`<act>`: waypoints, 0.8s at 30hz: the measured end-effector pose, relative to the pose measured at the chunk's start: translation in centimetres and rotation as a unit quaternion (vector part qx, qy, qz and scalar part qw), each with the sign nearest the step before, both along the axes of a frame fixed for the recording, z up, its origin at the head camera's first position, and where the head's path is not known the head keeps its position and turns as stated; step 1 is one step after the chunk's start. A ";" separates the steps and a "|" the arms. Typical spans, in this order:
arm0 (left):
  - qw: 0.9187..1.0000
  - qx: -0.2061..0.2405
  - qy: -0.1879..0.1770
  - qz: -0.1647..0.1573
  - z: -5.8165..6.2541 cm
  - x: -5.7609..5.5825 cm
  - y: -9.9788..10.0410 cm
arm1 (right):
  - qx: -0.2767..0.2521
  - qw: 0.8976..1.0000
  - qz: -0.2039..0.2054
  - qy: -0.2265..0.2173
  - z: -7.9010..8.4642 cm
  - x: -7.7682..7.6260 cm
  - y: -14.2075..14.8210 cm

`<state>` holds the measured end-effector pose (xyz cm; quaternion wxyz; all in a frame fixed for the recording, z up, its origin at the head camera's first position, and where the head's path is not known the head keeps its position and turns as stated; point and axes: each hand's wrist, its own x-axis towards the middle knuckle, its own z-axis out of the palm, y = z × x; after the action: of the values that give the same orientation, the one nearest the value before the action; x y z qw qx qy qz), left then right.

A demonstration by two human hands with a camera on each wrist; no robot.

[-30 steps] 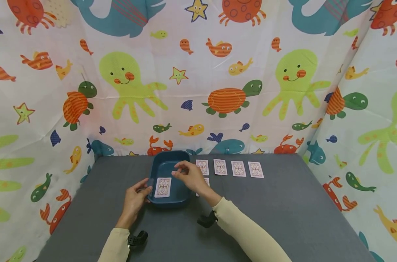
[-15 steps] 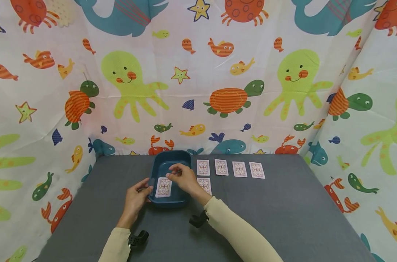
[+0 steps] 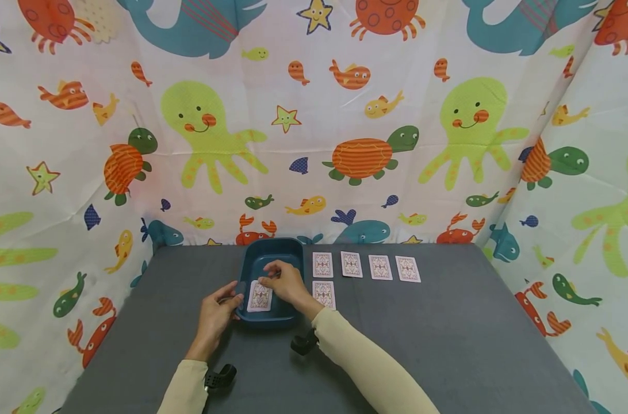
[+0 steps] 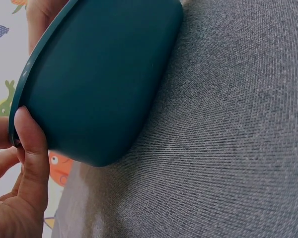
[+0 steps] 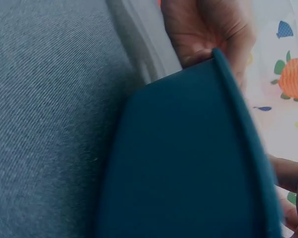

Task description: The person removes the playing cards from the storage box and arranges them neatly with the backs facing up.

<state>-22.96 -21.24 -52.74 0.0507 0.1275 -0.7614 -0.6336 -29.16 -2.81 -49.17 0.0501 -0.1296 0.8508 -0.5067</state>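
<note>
A dark blue plastic tub stands on the table in the head view. My left hand grips its left rim, the thumb against the outer wall and the other fingers over the edge. Inside the tub a playing card lies with its patterned back up, near the left wall. Over the tub, my right hand has loosely bent fingers, and its thumb tip overlaps the card's upper right corner. In the right wrist view the tub wall hides most of that hand.
Right of the tub, several playing cards lie back up in a row along the far table edge. One more card sits below the row's left end. Behind the grey table hangs a sea-animal curtain.
My right hand has moved left and slightly down to the card in the tub, uncovering the cards just right of it. The left hand keeps its grip on the rim.
</note>
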 end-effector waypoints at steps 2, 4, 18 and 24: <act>1.000 -0.001 -0.002 0.002 0.0 0.0 0.0 | 0.008 1.000 -0.002 -0.008 -0.3 -0.1 -0.1; 1.000 -0.003 -0.002 0.003 0.0 0.0 0.1 | 0.016 1.000 -0.002 -0.017 -0.4 -0.2 -0.2; 1.000 -0.001 -0.004 0.005 0.2 0.1 0.2 | 0.096 0.994 -0.001 -0.052 -1.2 -1.1 -0.8; 1.000 -0.001 -0.002 0.007 0.2 0.1 0.3 | 0.114 0.992 -0.008 -0.061 -1.3 -1.2 -0.9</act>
<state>-22.85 -20.98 -52.52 0.0533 0.1340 -0.7611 -0.6324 -30.32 -3.75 -50.49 0.1120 -0.0849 0.8993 -0.4142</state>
